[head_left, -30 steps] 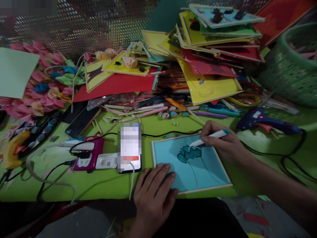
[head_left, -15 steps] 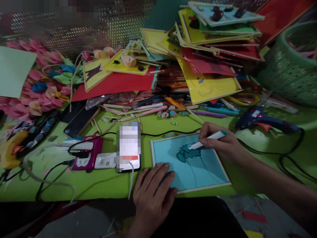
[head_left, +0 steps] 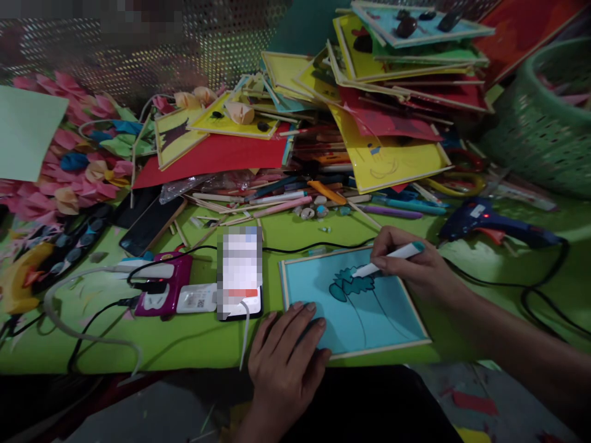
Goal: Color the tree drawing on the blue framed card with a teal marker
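A light blue framed card (head_left: 369,314) lies on the green table (head_left: 194,344) in front of me, with a dark teal plant shape drawn on it. My right hand (head_left: 415,264) pinches a white marker with a teal cap (head_left: 392,257), its tip touching the drawing's top. My left hand (head_left: 289,354) lies flat with fingers spread on the card's lower left corner, pressing it down.
A phone (head_left: 240,274) on a cable lies left of the card, beside a pink power strip (head_left: 164,289). A blue glue gun (head_left: 489,224) sits at the right, a green basket (head_left: 545,123) behind it. Stacked coloured cards (head_left: 388,92), pens and paper flowers (head_left: 69,166) crowd the back.
The marker tip has shifted slightly over the top of the drawing. My left hand has stayed on the card's corner.
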The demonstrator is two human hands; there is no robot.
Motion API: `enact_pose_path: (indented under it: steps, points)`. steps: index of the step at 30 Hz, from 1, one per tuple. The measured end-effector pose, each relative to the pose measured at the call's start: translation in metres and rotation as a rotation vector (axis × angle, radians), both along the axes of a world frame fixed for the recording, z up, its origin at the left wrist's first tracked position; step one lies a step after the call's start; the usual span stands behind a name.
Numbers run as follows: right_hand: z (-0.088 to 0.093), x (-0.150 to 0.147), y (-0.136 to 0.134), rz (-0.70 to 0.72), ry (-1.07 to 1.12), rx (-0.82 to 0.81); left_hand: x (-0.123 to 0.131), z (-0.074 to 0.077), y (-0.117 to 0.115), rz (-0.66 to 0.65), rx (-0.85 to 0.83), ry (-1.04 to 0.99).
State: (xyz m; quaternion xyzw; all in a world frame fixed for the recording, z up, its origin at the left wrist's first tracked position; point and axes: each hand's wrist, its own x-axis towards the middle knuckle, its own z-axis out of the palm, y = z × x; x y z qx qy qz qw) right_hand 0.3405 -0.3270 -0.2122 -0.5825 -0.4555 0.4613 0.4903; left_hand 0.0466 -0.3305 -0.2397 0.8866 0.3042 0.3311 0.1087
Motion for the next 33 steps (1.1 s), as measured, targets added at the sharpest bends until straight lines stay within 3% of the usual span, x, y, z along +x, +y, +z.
enact_pose_path:
  steps: [4,15,33]
  points:
    - [-0.0005,0.0002,-0.0017,0.044,0.011,-0.030,0.0003,-0.0004,-0.0001,0.002,-0.006,0.005]
    - [-0.0073,0.0038,-0.0010,-0.033,-0.044,0.056,0.0003,0.0009,0.0005,-0.003,-0.007,0.006]
    - [0.0001,0.0003,-0.0001,-0.021,-0.051,-0.011,0.0012,0.0022,0.0005,0.015,-0.005,0.006]
